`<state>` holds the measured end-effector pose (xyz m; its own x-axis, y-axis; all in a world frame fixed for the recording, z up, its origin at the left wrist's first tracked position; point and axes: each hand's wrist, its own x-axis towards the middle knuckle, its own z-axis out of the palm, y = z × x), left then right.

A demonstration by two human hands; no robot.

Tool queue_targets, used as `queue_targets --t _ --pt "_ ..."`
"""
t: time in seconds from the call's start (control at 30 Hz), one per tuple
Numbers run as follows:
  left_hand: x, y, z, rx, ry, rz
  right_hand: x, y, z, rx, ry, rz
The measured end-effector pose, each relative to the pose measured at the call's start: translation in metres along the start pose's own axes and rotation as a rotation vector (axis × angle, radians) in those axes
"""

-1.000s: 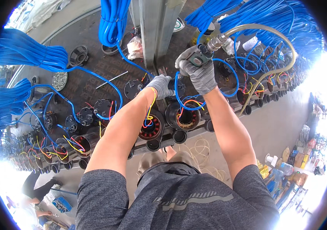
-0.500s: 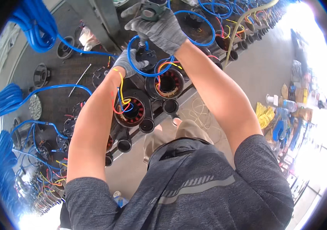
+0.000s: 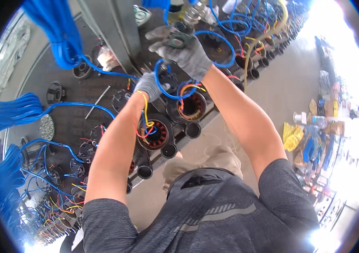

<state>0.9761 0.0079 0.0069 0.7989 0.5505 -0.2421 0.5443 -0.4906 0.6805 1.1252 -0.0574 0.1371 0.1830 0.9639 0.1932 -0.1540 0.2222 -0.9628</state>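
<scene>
My right hand, in a grey knit glove, is closed round a dark green power tool with some fingers stretched past its left side. Lower and to the left, my gloved left hand rests against a black round motor end cover; its thumb points right and its other fingers are partly hidden. A blue cable loops between both hands. Just nearer stand an open motor housing and another motor housing, both showing red-and-black windings and red, yellow and blue leads.
Bundles of blue cable hang at the left. A grey metal post rises beyond my left hand. Loose end covers and a thin rod lie on the dark bench. More motors line its edge, and a pale hose crosses at the right.
The whole view has shifted, so the bench and both hands appear lower and further right. Both hands keep about the same places over the motors.
</scene>
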Motion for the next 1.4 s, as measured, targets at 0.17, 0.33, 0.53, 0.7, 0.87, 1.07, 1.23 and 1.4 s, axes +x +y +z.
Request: queue_targets --t 0.17,0.33,0.53,0.7,0.87,1.07,1.23,1.4 --pt "0.001 -0.013 0.012 0.134 0.042 -0.104 0.001 -0.001 0.016 -0.083 0.137 0.124" --pt "0.011 -0.036 0.042 0.061 0.266 0.107 -0.003 0.000 0.030 0.026 -0.253 0.050" --pt "0.001 -0.001 0.021 0.008 0.163 -0.201 0.031 0.003 0.022 -0.175 -0.111 0.003" --pt "-0.011 0.031 -0.003 0.044 0.053 -0.301 0.005 -0.002 -0.001 0.021 0.165 0.207" --pt "-0.001 0.012 0.009 0.030 0.079 -0.239 -0.017 0.000 -0.009 0.026 -0.088 -0.045" --pt "0.015 -0.021 0.031 0.024 0.179 -0.034 0.009 -0.003 0.002 -0.146 -0.142 -0.037" --pt "0.012 -0.008 0.024 -0.054 0.053 -0.151 0.034 0.005 0.013 -0.096 -0.051 -0.033" --pt "0.008 -0.031 0.034 0.149 0.012 0.121 0.015 0.016 0.009 0.761 -0.297 0.457"
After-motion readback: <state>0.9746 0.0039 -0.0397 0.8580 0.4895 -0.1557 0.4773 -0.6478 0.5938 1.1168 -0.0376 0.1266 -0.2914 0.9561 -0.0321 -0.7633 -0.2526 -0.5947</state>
